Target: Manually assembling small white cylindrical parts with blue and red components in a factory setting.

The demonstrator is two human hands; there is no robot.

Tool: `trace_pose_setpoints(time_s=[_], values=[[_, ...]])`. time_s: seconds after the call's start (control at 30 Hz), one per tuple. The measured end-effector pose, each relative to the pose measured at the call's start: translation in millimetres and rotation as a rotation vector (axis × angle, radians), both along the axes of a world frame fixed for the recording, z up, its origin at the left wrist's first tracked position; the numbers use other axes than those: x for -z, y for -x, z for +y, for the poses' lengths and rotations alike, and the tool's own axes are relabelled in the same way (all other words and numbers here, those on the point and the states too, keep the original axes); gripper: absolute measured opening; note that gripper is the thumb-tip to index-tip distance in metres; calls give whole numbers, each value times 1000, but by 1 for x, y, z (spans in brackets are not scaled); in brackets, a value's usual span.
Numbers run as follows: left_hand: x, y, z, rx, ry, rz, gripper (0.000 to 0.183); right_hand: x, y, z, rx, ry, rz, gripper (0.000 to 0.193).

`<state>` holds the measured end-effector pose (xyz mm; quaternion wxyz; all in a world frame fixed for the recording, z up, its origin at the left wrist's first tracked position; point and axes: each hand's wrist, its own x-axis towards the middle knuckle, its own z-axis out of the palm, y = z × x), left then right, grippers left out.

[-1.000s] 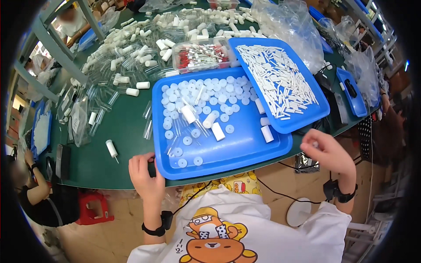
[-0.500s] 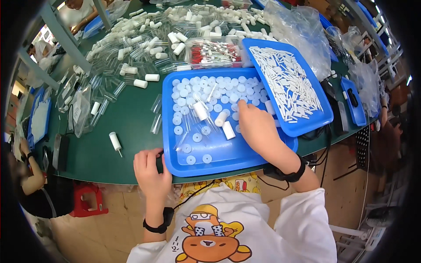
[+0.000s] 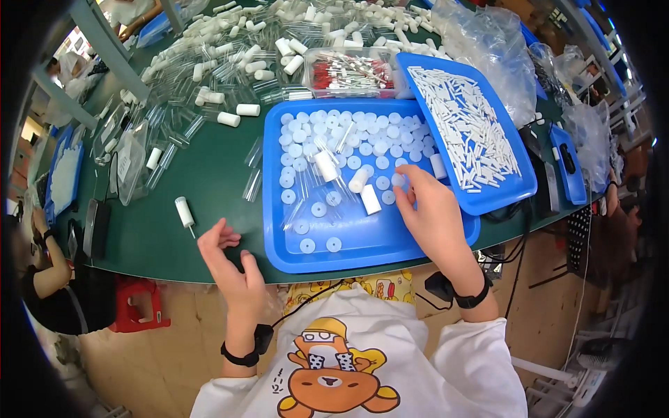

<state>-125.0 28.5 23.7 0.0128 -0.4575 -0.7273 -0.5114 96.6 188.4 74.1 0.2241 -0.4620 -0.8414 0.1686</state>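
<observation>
Discs [image 3: 354,162] of translucent white plastic, centre-holed, lie in a blue rectangular plastic tray [image 3: 369,247] mid-frame in the head view. Right of centre, the right hand [image 3: 435,217] brackets one disc [image 3: 398,180] fingertip to thumb; whether it is gripped cannot be told. A light rim pinch should suit. Lower left, the empty left hand [image 3: 235,270] hangs loosely spread near a white stemmed cylinder [image 3: 183,211].

A white bear-print shirt [image 3: 376,359] accompanies black wristbands [image 3: 240,358].
</observation>
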Motion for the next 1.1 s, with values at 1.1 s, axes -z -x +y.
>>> trace_pose_setpoints(time_s=[1.1], values=[[-41,-45,66,591,114,-859,28,6,0,-11,-187,1197,826,5]])
